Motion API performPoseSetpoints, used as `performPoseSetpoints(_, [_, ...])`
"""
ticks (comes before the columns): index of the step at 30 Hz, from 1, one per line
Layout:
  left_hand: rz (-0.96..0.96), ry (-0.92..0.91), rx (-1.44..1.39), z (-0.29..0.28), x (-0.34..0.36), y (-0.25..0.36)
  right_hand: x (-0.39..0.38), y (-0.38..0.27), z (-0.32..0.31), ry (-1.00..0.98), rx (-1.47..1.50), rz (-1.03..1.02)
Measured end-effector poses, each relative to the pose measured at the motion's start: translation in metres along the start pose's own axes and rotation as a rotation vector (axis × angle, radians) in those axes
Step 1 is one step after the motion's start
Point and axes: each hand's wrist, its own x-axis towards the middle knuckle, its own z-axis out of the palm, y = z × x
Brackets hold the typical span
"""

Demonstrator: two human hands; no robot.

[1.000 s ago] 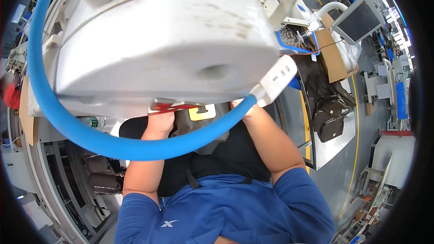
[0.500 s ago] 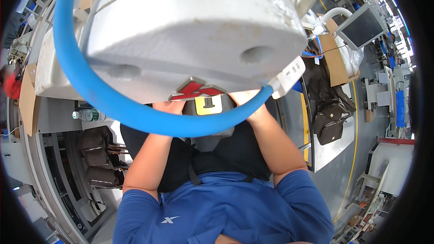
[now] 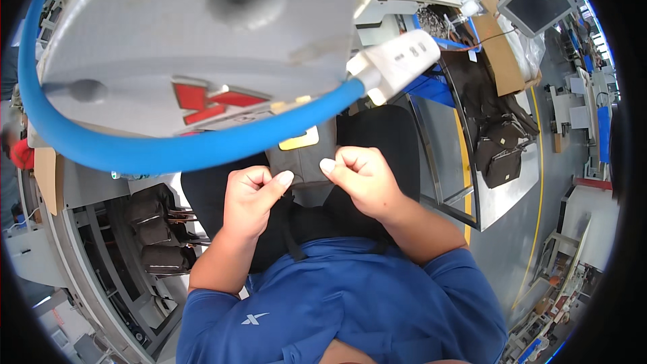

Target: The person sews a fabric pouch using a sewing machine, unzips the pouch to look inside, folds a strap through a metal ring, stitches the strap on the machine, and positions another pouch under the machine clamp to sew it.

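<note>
My left hand [image 3: 251,195] pinches the near left corner of a dark grey fabric piece [image 3: 306,167] between thumb and bent fingers. At the near right corner, my right hand [image 3: 360,178] grips the same edge. The fabric lies above my lap, its near edge stretched between both thumbs. A yellow patch [image 3: 300,139] shows on its far part, and the rest passes out of sight behind a blue hose [image 3: 202,152]. Over it looms a large white machine head [image 3: 155,47] with a red emblem [image 3: 216,100], close to my view.
A white plug-like fitting [image 3: 401,61] ends the hose at the right. Dark bags [image 3: 502,155] lie on a white-topped table to the right, beside cardboard [image 3: 497,54]. More dark bags [image 3: 165,229] sit low at left. A monitor [image 3: 539,0] stands far right.
Both hands have come back toward my body from behind the machine head, bringing the fabric's near edge into sight. The machine head now looks larger and further left.
</note>
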Motion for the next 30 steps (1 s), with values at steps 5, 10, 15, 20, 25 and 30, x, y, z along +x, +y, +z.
performPoseSetpoints(5, [0.02, 0.013, -0.121, 0.004, -0.004, 0.005, -0.001, -0.006, -0.002, 0.02, 0.017, -0.019])
performPoseSetpoints(10, [0.008, 0.0, -0.114, 0.001, -0.007, -0.001, 0.0, -0.01, -0.006, -0.001, 0.023, -0.027])
performPoseSetpoints(15, [0.714, 0.222, 0.659, 0.001, -0.003, -0.002, -0.002, -0.013, -0.015, 0.093, -0.049, -0.046])
performPoseSetpoints(20, [1.077, 0.148, 0.947, -0.013, 0.009, -0.003, -0.005, -0.009, -0.003, -0.001, -0.161, 0.008])
performPoseSetpoints(25, [1.15, 0.176, 0.908, -0.009, 0.012, -0.006, -0.002, -0.003, -0.002, -0.024, 0.014, -0.045])
performPoseSetpoints(30, [1.223, 0.162, 0.985, -0.007, 0.009, -0.002, 0.0, -0.009, -0.006, -0.021, 0.003, -0.017])
